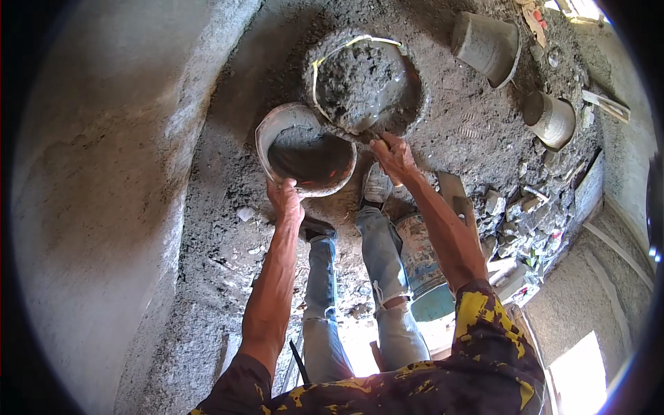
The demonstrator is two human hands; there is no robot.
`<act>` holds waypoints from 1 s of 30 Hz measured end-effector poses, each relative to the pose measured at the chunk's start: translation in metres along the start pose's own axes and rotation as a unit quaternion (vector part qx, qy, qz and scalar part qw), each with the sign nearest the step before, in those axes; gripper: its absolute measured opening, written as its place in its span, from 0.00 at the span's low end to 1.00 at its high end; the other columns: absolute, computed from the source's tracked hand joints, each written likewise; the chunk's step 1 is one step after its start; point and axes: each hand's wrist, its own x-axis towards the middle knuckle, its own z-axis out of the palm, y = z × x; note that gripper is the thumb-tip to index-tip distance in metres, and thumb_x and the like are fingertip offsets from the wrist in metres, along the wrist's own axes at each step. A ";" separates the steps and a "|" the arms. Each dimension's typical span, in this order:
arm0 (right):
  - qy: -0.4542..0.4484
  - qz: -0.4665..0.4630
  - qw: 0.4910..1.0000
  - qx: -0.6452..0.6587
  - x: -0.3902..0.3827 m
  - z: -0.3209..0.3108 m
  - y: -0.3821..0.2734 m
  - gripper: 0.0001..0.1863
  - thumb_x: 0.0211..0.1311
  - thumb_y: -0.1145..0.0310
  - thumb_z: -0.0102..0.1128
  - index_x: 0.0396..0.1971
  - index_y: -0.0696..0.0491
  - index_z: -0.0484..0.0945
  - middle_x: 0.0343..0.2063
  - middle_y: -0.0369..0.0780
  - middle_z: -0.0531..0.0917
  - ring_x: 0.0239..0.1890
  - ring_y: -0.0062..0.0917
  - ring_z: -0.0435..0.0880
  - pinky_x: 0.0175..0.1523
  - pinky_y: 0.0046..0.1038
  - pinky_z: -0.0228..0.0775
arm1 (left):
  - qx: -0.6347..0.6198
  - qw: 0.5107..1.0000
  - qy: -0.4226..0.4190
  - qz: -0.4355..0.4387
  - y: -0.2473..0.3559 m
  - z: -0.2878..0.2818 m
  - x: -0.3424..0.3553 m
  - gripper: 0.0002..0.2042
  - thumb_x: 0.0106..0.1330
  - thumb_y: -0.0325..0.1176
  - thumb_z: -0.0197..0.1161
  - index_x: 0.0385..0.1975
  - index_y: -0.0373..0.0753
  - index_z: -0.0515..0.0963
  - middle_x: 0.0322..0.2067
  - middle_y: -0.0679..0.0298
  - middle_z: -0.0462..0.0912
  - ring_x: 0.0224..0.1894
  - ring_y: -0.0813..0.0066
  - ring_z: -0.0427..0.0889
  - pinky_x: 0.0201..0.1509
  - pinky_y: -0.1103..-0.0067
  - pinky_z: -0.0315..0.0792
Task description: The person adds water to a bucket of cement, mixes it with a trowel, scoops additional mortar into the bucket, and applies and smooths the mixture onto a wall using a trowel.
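Note:
My left hand [285, 198] is closed on the near rim of a round, mortar-crusted basin [263, 149]. The basin is tilted, and some grey wet mortar [304, 149] lies inside it. Just beyond, to the right, stands a bucket full of wet mortar [363, 86], with a pale yellow handle resting along its rim. My right hand [394, 158] is wrapped round the wooden handle [397, 181] of what looks like a trowel, at the bucket's near edge. Its blade is dark and hard to make out between bucket and basin.
A plastered wall [117, 173] rises at the left. Two dirty buckets, one larger [484, 48] and one smaller [551, 119], lie tipped at the far right. Beside my right leg are a large stained bucket [418, 252], a board [455, 197] and broken rubble [512, 221].

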 end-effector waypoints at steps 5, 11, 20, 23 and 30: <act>0.148 -0.140 0.976 -0.074 -0.045 0.006 -0.011 0.18 0.56 0.61 0.57 0.38 0.61 0.76 0.16 0.44 0.76 0.18 0.31 0.76 0.27 0.33 0.70 | 0.034 0.999 0.030 -0.016 -0.019 -0.011 0.014 0.25 0.45 0.19 0.52 0.49 0.34 0.66 0.45 0.61 0.72 0.44 0.70 0.71 0.52 0.76 0.65; 0.204 -0.165 0.950 -0.172 -0.122 0.060 -0.012 0.24 0.54 0.63 0.58 0.51 0.57 0.70 0.19 0.43 0.79 0.26 0.37 0.81 0.33 0.35 0.73 | 0.034 0.999 0.024 0.007 -0.023 -0.008 0.017 0.22 0.45 0.19 0.51 0.45 0.33 0.69 0.40 0.62 0.75 0.42 0.70 0.73 0.51 0.78 0.64; 0.157 -0.147 0.921 -0.324 -0.111 0.075 -0.025 0.22 0.55 0.67 0.55 0.52 0.43 0.71 0.30 0.40 0.75 0.28 0.34 0.77 0.28 0.35 0.72 | 0.057 0.998 0.012 0.006 -0.039 -0.019 0.025 0.21 0.46 0.19 0.51 0.45 0.32 0.68 0.41 0.61 0.74 0.42 0.71 0.73 0.51 0.78 0.64; 0.160 -0.010 0.883 -0.441 -0.106 -0.002 -0.076 0.20 0.60 0.63 0.51 0.53 0.43 0.69 0.30 0.45 0.76 0.22 0.34 0.76 0.26 0.37 0.72 | 0.062 0.997 0.035 -0.003 -0.039 -0.034 0.030 0.21 0.46 0.21 0.53 0.45 0.39 0.68 0.36 0.66 0.72 0.36 0.73 0.73 0.32 0.77 0.75; 0.112 0.002 0.816 -0.568 0.029 -0.094 -0.066 0.11 0.58 0.67 0.44 0.38 0.52 0.73 0.31 0.52 0.79 0.33 0.47 0.80 0.38 0.45 0.73 | 0.051 0.992 -0.006 -0.113 -0.028 0.018 0.028 0.29 0.47 0.29 0.62 0.52 0.38 0.63 0.37 0.64 0.68 0.34 0.74 0.69 0.34 0.72 0.71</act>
